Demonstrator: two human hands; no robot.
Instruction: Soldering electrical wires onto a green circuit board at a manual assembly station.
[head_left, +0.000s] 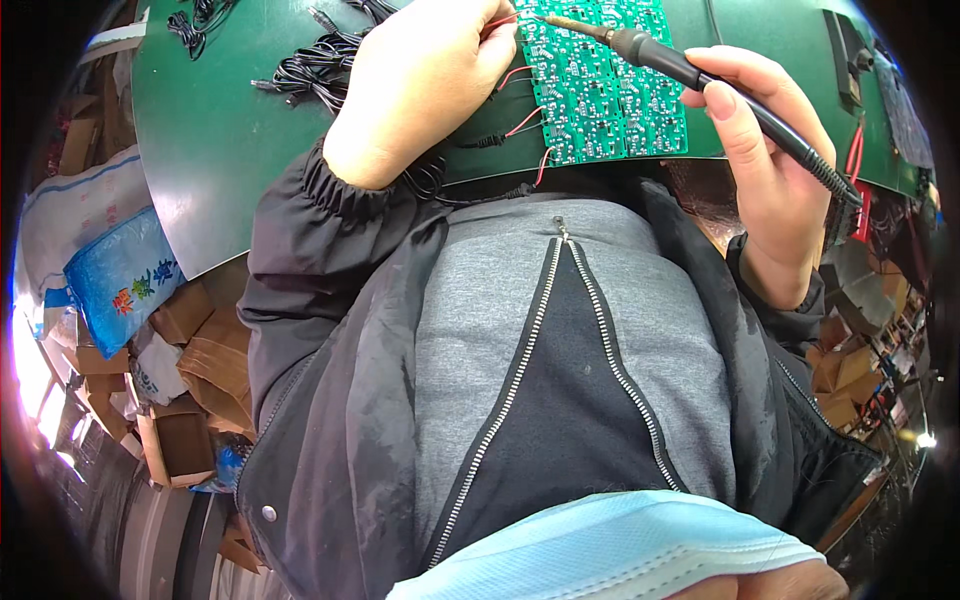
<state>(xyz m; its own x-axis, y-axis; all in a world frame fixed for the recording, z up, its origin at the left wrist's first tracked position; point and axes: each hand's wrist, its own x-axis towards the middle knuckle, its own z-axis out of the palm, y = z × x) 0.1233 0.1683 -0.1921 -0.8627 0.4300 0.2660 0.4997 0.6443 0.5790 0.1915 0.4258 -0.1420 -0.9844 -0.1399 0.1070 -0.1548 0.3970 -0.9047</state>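
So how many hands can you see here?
2: the left hand, at the left edge of the green boards, some of its fingers hidden; and the right hand, holding the soldering iron.

We see a green table carrying a panel of circuit boards. On its top we also find black cables (bundled, left of the boards).

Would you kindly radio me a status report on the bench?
Right hand holding iron, tip near left edge of boards. Left hand pinching red wire. Black cables bunched beside it.
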